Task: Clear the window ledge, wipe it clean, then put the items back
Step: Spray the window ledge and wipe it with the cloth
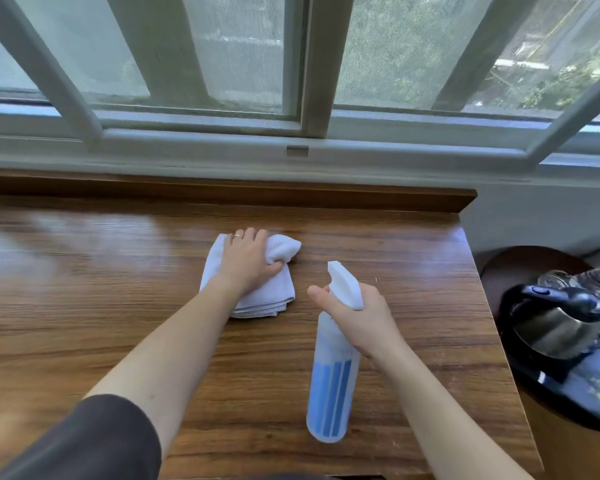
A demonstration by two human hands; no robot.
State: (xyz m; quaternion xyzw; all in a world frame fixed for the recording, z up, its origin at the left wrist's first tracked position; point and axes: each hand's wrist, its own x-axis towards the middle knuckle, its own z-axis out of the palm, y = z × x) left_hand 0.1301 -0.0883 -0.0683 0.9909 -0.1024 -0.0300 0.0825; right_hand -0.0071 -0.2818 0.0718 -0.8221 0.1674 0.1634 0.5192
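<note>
A wide wooden ledge (118, 306) runs below the window. My left hand (248, 258) lies on a folded white cloth (278, 289) near the middle of the ledge, fingers curled into its bunched far edge. My right hand (361, 317) grips the neck of a spray bottle (329, 386) with a white trigger head and blue liquid in its lower half. The bottle hangs above the ledge, its nozzle pointing away from me just right of the cloth.
The white window frame (305, 129) rises behind a raised wooden lip at the back of the ledge. Off the ledge's right edge, lower down, a dark round table (506, 265) carries a black kettle (558, 323), a glass jar (553, 280) and dark printed material.
</note>
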